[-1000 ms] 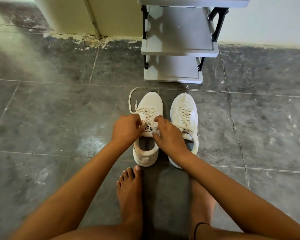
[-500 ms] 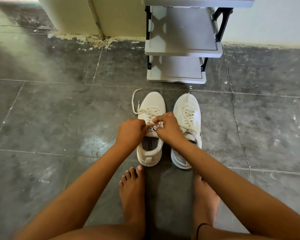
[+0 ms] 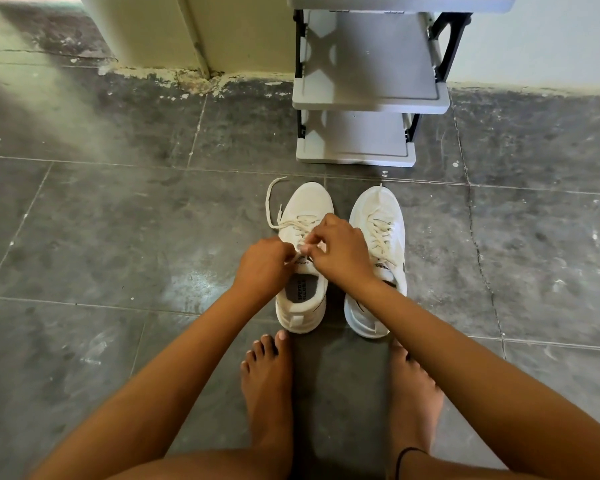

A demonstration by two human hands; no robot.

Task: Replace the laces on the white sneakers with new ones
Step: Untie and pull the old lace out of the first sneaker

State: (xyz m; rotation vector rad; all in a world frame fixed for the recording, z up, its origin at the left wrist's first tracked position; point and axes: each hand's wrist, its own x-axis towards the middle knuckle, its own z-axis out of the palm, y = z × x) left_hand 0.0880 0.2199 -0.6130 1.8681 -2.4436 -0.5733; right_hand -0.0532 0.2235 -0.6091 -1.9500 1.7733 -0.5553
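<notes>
Two white sneakers stand side by side on the grey floor, toes pointing away from me. Over the tongue of the left sneaker [image 3: 309, 206], my left hand [image 3: 262, 268] and my right hand [image 3: 340, 252] meet, and each pinches the cream lace [image 3: 274, 216] near the upper eyelets. One loose lace end curls out to the left of the toe. The right sneaker [image 3: 378, 216] stays laced and untouched, its heel partly hidden under my right forearm.
A grey plastic shoe rack [image 3: 368, 98] with black posts stands just beyond the sneakers against the wall. My bare feet [image 3: 267, 386] rest on the dark tiles right behind the heels. A pale wall corner [image 3: 194, 36] with flaking paint rises at the back left.
Both hands have shifted a little toward the toe along the left sneaker's lacing and come closer together. The loose lace end at the left has barely moved.
</notes>
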